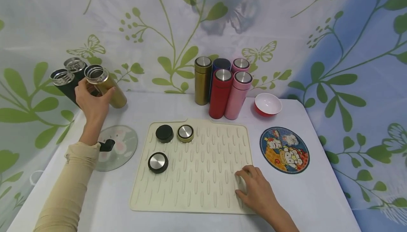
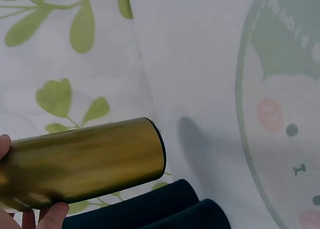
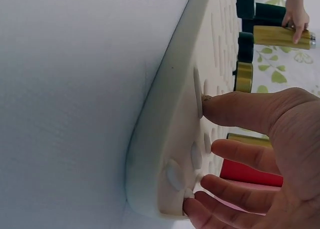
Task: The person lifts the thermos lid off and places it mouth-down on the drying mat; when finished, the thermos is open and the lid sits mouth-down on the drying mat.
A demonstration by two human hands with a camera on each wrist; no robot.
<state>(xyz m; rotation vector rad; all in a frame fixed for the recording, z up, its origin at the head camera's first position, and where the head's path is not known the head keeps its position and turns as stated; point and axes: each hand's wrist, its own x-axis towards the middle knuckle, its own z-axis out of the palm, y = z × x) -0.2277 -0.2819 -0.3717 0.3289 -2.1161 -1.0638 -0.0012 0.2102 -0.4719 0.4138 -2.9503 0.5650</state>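
Note:
In the head view my left hand grips a lidless gold thermos bottle near its open mouth, at the back left of the table. Two lidless dark thermos bottles stand just beside it. The left wrist view shows the gold bottle's lower end above the dark ones' bases; whether it touches the table I cannot tell. My right hand rests on the right edge of the cream ribbed mat, fingers loosely bent and holding nothing. On the mat lie a black lid, a gold-rimmed lid and a black-rimmed silver lid.
Several capped bottles, including a red one and a pink one, stand together behind the mat. To their right is a red-and-white bowl. Round placemats lie left and right of the mat. A patterned curtain hangs behind.

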